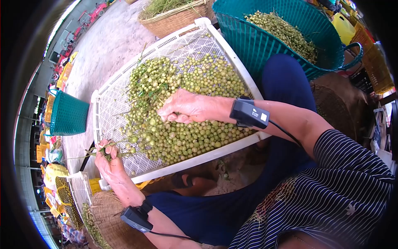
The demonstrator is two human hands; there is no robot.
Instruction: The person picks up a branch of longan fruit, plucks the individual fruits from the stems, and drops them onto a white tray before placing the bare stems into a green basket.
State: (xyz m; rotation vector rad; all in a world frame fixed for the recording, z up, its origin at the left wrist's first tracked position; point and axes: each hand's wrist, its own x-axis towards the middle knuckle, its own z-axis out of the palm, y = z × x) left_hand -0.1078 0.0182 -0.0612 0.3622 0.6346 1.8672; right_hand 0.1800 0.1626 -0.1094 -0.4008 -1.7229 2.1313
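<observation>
A white mesh tray (163,170) in front of me holds a wide heap of small round green fruits (195,137), with leafy stems (153,93) mixed in towards its far left. My right hand (186,107) is closed above the middle of the heap, fingers curled down close to the fruits. What it grips, if anything, is hidden by the fingers. At the tray's near left corner, my left hand (108,157) is closed around thin green stems (122,153), which stick out on both sides of it.
Behind the tray stand a wicker basket (176,20) of greenery and a large teal basket (236,39) of stemmed fruits. Another teal basket (69,113) is on the floor to the left. A woven basket (108,211) lies beside my left forearm, and my knee (286,79) rises at the right.
</observation>
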